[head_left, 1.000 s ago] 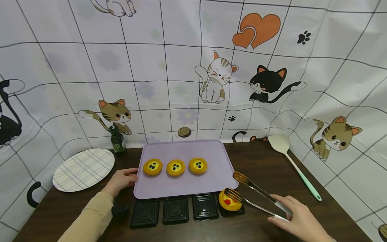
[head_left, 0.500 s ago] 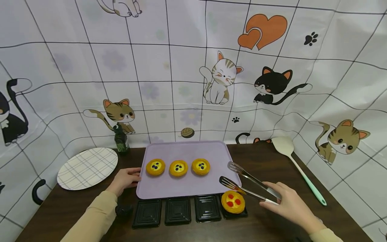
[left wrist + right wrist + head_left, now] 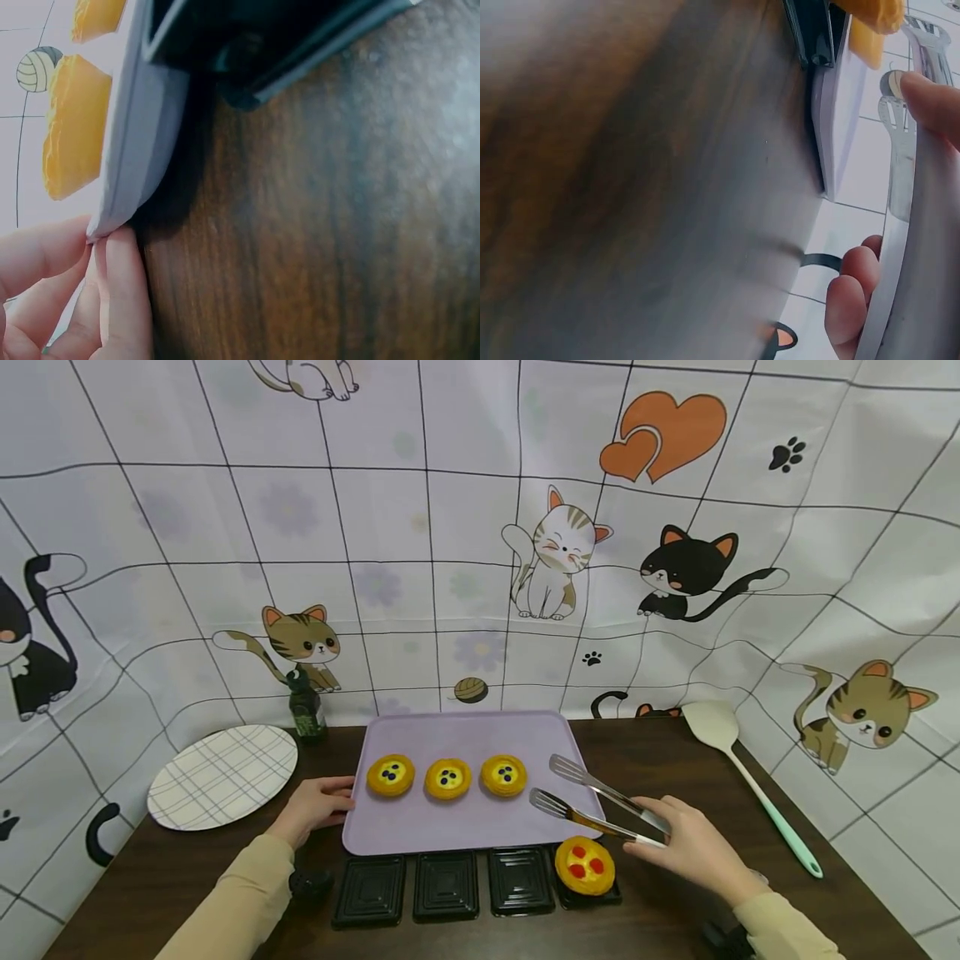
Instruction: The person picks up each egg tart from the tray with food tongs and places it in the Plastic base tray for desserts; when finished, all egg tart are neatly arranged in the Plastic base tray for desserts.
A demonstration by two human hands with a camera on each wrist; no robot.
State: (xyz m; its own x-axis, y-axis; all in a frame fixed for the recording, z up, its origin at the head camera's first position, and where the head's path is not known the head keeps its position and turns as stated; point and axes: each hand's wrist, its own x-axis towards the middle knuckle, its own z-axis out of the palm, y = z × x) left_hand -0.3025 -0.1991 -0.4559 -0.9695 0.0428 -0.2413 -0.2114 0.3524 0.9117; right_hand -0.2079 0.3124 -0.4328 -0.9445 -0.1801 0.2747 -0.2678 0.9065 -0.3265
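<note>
My left hand (image 3: 313,810) pinches the left rim of a lilac tray (image 3: 465,831); in the left wrist view, the thumb and fingers (image 3: 124,292) meet at its corner. On the tray lie three egg tarts with dark blue dots, the right one (image 3: 503,776) nearest the tongs. Metal tongs (image 3: 611,800) are gripped in my right hand (image 3: 693,847), their spread tips over the tray's right part with nothing between them. Below them, an egg tart with red dots (image 3: 585,865) sits in the rightmost black square holder (image 3: 592,900).
Further black square holders (image 3: 446,887) stand in a row before the tray. To the left are a white checked plate (image 3: 223,777) and a small dark green bottle (image 3: 306,706). A spatula with a mint handle (image 3: 776,827) lies at the right. A cat-print sheet (image 3: 450,527) covers the wall behind.
The tongs have moved left and away from me, off the red-dotted tart, which stays in its holder. My left hand keeps its hold on the tray. The head view has shifted slightly.
</note>
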